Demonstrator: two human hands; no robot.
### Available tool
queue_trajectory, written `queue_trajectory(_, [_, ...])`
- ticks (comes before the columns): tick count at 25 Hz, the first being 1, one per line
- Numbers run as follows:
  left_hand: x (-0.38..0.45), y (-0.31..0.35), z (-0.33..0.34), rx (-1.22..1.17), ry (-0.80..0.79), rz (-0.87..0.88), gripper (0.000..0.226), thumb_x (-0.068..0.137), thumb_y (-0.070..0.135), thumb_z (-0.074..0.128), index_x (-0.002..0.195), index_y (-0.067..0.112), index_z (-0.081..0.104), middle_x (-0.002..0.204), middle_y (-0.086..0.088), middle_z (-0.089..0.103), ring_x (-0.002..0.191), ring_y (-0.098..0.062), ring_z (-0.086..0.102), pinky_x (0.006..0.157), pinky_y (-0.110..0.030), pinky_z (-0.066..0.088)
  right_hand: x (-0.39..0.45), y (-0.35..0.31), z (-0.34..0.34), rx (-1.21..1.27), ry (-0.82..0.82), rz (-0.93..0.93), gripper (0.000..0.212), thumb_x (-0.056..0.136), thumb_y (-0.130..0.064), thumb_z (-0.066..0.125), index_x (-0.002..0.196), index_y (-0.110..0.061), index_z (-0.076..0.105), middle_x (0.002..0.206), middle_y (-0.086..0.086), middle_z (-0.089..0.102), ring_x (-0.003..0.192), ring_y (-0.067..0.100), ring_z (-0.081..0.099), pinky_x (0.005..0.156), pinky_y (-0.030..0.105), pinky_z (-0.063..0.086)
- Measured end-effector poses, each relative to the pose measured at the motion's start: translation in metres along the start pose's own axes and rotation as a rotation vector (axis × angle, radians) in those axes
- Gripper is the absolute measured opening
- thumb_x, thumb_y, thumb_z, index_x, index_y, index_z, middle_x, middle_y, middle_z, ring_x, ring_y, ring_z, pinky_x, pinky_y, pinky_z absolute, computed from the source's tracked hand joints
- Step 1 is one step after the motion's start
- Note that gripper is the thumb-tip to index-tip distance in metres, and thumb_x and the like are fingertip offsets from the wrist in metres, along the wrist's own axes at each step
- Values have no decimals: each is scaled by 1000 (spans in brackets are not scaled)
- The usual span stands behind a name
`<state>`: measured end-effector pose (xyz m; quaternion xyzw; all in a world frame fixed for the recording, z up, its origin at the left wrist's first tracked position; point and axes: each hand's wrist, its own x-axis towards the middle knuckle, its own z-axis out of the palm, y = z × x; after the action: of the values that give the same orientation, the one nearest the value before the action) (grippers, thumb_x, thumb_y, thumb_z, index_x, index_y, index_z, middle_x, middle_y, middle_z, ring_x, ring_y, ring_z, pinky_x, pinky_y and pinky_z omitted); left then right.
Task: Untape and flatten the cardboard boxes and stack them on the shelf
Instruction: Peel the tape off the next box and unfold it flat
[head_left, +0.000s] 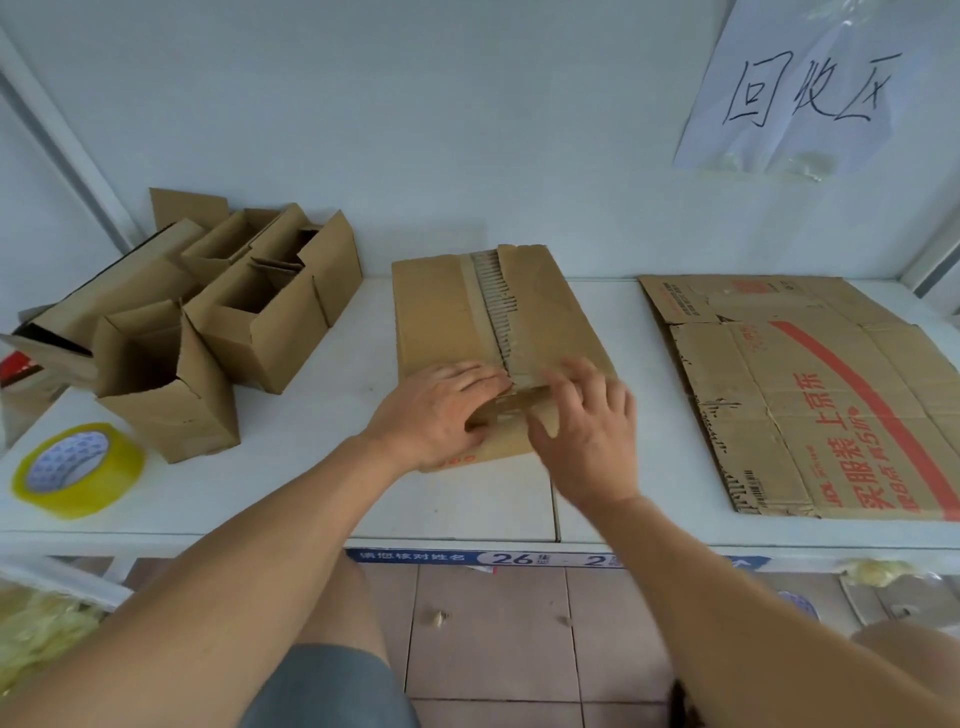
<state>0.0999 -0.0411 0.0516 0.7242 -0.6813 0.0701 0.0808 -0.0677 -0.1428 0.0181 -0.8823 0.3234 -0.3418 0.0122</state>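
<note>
A closed brown cardboard box (447, 317) stands on the white shelf (291, 483) in the middle, its top seam torn rough where tape came off. My left hand (436, 410) lies flat on the box's near left flap, fingers reaching the seam. My right hand (587, 421) is at the near end of the seam, fingers curled at the edge of the right flap; whether it grips tape or flap is unclear. A flattened box with red print (810, 405) lies on the shelf to the right.
Several small open cardboard boxes (223, 322) crowd the shelf's left part. A yellow tape roll (78, 470) lies at the front left. A paper sign (810, 88) hangs on the wall. Crumpled tape (36, 623) lies below, over a tiled floor.
</note>
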Motion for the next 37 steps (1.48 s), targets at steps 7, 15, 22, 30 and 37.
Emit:
queue_trajectory(7, [-1, -4, -10, -131, -66, -61, 58, 83, 33, 60, 136, 19, 40, 133, 1, 54, 114, -19, 52, 89, -26, 38, 12, -15, 19, -110, -172, -180, 66, 72, -52, 67, 115, -2, 63, 126, 10, 62, 125, 30, 53, 109, 46, 34])
queue_trajectory(15, [-1, -6, -7, -182, -46, -73, 48, 86, 23, 52, 132, 17, 44, 128, -1, 58, 104, -20, 55, 78, -24, 37, 14, -17, 27, -86, -88, -126, 57, 70, -47, 71, 107, -4, 64, 119, 8, 65, 118, 30, 56, 106, 43, 31])
queue_trajectory(22, [-2, -3, -10, -173, -59, -79, 48, 87, 23, 52, 133, 18, 43, 129, -1, 57, 104, -20, 55, 80, -23, 37, 14, -14, 24, -64, -84, -148, 47, 69, -33, 76, 105, -4, 64, 116, 10, 66, 114, 32, 59, 104, 41, 28])
queue_trajectory(30, [-2, -3, -8, -183, -50, -80, 46, 89, 20, 49, 134, 17, 44, 130, -2, 57, 106, -20, 55, 84, -24, 38, 14, -15, 21, -76, -162, -130, 57, 74, -50, 65, 110, -6, 63, 122, 7, 63, 122, 30, 53, 108, 44, 28])
queue_trajectory(37, [-1, -7, -4, -172, -12, -67, 44, 89, 18, 49, 133, 17, 46, 130, 1, 58, 107, -18, 55, 80, -18, 32, 16, -14, 28, -54, -103, -134, 43, 78, -39, 57, 102, -4, 63, 115, 10, 66, 115, 34, 56, 104, 44, 28])
